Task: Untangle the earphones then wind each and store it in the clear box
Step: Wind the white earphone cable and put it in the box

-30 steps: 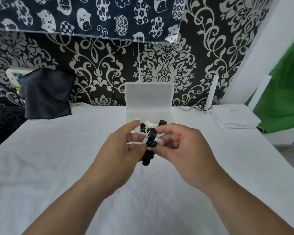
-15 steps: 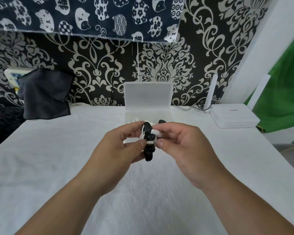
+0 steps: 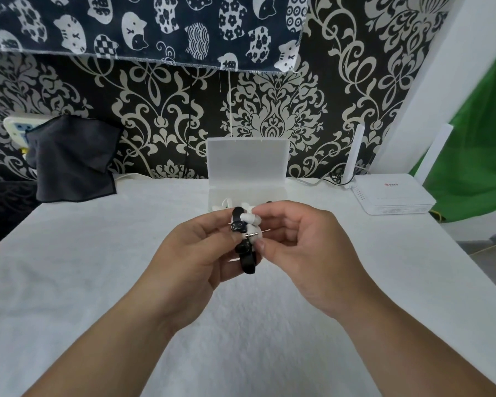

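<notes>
Earphones (image 3: 243, 245) turned in hands (image 3: 192, 253) (image 3: 307, 247), white tablecloth (image 3: 92, 270), wallpaper (image 3: 161, 116)

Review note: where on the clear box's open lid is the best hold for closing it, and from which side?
Pinch the lid at its free top edge, coming from above and in front. It stands upright at the back of the clear box, hinged along the bottom, so that edge is exposed and should swing forward; the wallpapered wall sits close behind.
</notes>
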{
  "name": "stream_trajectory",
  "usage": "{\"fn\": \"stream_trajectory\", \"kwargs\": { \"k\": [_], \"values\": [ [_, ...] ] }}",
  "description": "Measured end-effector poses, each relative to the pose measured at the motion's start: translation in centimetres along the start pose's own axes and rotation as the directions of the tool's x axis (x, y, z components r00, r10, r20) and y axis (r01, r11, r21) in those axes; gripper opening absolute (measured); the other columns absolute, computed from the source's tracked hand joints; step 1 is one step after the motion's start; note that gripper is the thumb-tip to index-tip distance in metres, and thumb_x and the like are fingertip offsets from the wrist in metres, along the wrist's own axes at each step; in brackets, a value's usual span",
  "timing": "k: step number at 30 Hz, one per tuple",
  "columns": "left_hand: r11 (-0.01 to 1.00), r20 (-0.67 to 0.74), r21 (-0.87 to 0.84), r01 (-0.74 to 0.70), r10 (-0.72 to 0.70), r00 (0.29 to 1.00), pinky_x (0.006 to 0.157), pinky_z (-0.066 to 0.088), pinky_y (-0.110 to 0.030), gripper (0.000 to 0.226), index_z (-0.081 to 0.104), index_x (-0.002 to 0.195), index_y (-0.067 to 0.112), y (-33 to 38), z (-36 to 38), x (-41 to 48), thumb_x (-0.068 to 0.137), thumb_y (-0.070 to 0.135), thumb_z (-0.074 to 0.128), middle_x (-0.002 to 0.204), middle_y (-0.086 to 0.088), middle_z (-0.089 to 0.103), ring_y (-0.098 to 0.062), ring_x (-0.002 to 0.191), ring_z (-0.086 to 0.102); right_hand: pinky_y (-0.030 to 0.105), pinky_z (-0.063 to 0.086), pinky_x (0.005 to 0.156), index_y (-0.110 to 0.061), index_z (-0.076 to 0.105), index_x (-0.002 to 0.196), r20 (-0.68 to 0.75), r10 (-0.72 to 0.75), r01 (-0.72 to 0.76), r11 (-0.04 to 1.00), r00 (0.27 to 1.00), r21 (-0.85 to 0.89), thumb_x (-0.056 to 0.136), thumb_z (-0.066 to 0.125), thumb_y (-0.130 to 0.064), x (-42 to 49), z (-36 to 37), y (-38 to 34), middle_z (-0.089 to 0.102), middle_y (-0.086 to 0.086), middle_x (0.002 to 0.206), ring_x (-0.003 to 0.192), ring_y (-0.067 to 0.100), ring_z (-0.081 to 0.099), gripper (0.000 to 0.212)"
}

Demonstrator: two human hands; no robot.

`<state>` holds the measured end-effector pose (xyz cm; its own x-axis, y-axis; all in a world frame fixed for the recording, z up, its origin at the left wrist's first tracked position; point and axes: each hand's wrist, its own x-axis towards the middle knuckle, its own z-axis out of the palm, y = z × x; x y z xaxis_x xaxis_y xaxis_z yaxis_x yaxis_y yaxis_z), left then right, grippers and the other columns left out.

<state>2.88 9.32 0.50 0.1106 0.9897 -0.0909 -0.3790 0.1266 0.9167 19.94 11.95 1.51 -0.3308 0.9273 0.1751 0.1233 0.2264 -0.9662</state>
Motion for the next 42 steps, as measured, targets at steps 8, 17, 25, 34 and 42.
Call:
{"fn": "stream_trajectory", "kwargs": {
  "k": [8, 17, 25, 34, 42],
  "values": [
    [0.998, -0.005, 0.062, 0.012, -0.012, 1.0, 0.076, 0.058, -0.034, 0.035, 0.073, 0.112, 0.005, -0.1, 0.2, -0.1, 0.079, 0.007, 0.063, 0.115, -0.025, 0.07, -0.047, 0.112, 0.063, 0.035, 0.06, 0.082, -0.02, 0.072, 0.112, -0.02, -0.034, 0.03, 0.987, 0.999, -0.159, 0.084, 0.071, 0.0, -0.2, 0.4, 0.1, 0.075, -0.007, 0.093, 0.086, 0.011, 0.073, 0.034],
    [0.994, -0.039, 0.104, 0.018, -0.014, 0.999, 0.065, 0.057, -0.028, 0.028, 0.072, 0.11, 0.0, 0.4, 0.7, -0.4, 0.094, -0.008, 0.051, 0.107, -0.025, 0.072, -0.029, 0.085, 0.069, 0.036, 0.06, 0.077, -0.024, 0.073, 0.105, -0.058, -0.026, 0.014, 0.977, 0.998, -0.214, 0.089, 0.067, -0.003, -0.4, 1.1, 0.4, 0.075, -0.011, 0.087, 0.079, 0.009, 0.072, 0.027],
    [0.995, -0.108, 0.091, 0.044, -0.034, 0.994, 0.062, 0.054, -0.022, 0.02, 0.073, 0.101, -0.003, -0.1, 1.1, -0.3, 0.091, -0.007, 0.056, 0.087, -0.021, 0.07, -0.023, 0.074, 0.064, 0.036, 0.06, 0.078, -0.025, 0.074, 0.104, -0.073, 0.013, -0.026, 0.983, 0.997, -0.18, 0.092, 0.067, -0.009, -0.5, 1.6, 0.8, 0.075, -0.011, 0.085, 0.078, 0.008, 0.072, 0.021],
    [0.992, -0.149, 0.123, 0.025, -0.006, 0.989, 0.079, 0.058, -0.037, 0.025, 0.073, 0.108, 0.003, -0.4, 0.7, -0.1, 0.089, -0.007, 0.06, 0.102, -0.02, 0.075, -0.032, 0.093, 0.072, 0.028, 0.056, 0.087, -0.02, 0.075, 0.107, 0.06, 0.102, -0.104, 0.994, 0.993, 0.034, 0.087, 0.066, -0.002, 0.1, 0.5, 0.6, 0.077, -0.002, 0.097, 0.094, 0.013, 0.072, 0.028],
    [0.989, -0.096, 0.061, 0.132, -0.125, 0.987, 0.086, 0.06, -0.036, 0.027, 0.068, 0.117, 0.0, -0.9, -0.1, 0.2, 0.092, -0.004, 0.06, 0.11, -0.025, 0.071, -0.037, 0.103, 0.07, 0.033, 0.058, 0.079, -0.018, 0.074, 0.096, -0.01, 0.339, -0.335, 0.932, 0.941, 0.142, 0.092, 0.064, -0.001, 0.8, 0.3, 1.6, 0.077, 0.007, 0.09, 0.084, 0.017, 0.072, 0.021]
  ]
}}
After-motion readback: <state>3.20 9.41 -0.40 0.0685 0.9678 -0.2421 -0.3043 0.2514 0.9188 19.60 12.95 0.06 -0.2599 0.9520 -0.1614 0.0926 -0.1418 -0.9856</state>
